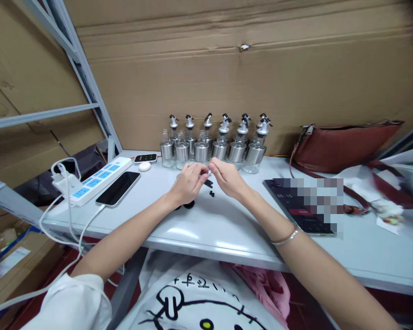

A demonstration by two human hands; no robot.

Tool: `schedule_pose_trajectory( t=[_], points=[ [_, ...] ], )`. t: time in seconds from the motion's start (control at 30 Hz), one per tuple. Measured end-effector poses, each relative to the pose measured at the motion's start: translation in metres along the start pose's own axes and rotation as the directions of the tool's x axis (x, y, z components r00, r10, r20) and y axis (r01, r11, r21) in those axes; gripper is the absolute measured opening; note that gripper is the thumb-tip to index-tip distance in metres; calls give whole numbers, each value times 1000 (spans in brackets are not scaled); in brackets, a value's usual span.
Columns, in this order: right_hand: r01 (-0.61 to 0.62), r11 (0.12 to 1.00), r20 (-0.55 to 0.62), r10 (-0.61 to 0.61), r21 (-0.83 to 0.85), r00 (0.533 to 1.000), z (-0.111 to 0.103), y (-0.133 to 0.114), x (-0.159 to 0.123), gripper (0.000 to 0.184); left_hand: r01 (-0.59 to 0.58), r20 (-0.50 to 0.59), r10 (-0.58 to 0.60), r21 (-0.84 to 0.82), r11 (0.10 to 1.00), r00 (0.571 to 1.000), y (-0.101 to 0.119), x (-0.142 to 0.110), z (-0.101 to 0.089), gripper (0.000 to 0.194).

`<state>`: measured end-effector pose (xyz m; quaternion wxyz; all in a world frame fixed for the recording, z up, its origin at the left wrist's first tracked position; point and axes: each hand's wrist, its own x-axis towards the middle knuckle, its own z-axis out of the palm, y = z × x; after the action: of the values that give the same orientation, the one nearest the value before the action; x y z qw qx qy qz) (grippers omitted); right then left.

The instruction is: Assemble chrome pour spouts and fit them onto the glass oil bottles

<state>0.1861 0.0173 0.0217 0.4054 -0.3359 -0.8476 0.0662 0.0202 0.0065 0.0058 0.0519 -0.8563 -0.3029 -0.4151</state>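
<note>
My left hand (189, 182) and my right hand (227, 176) meet over the table, fingers closed and fingertips almost touching. Between them shows a sliver of something small and pale; its kind is hidden by the fingers. Just below the fingertips lie a few flat black pieces (209, 184) and some tiny black bits (212, 194). Black round parts (189, 204) sit partly under my left hand. Behind my hands stand several glass oil bottles with steel sleeves (201, 150). Most carry silver pourers with black flaps (225, 123); three at the front left have bare necks.
On the left lie a power strip (101, 180), a charging phone (119, 189), a small black-screened device (145, 158) and a white round case (144, 166). A tablet (296, 206) and a brown leather bag (347, 142) are on the right. Cardboard (206, 68) stands behind.
</note>
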Motion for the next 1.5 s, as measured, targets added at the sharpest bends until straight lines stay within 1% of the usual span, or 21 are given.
schedule_pose_trajectory(
  t=[0.17,0.37,0.57,0.8,1.03,1.27,1.4,1.5],
  points=[
    [8,1000,-19,-8,-19,1000,0,3,1,40,-51,-13,52,87,995,999,-2,2,0,21],
    [-20,999,-12,20,-26,1000,-2,5,2,42,-53,-2,53,114,992,999,-2,4,0,23],
    [-28,996,11,29,-82,1000,-5,4,3,43,-47,14,46,101,994,999,-1,4,0,24],
    [-48,997,8,49,-63,999,-4,6,2,44,-11,35,9,53,999,999,1,5,-1,23],
    [-39,988,23,43,-148,999,-4,8,2,44,-8,98,-1,96,995,995,1,5,-1,20],
    [-26,975,32,34,-220,999,-4,9,2,43,-19,112,6,121,992,994,0,6,-1,16],
    [-31,980,19,35,-198,999,-1,6,0,40,-33,109,23,94,995,994,0,4,-2,13],
    [-32,988,21,35,-151,999,0,2,-1,38,-16,101,9,60,998,995,-1,3,-4,15]
  ],
)
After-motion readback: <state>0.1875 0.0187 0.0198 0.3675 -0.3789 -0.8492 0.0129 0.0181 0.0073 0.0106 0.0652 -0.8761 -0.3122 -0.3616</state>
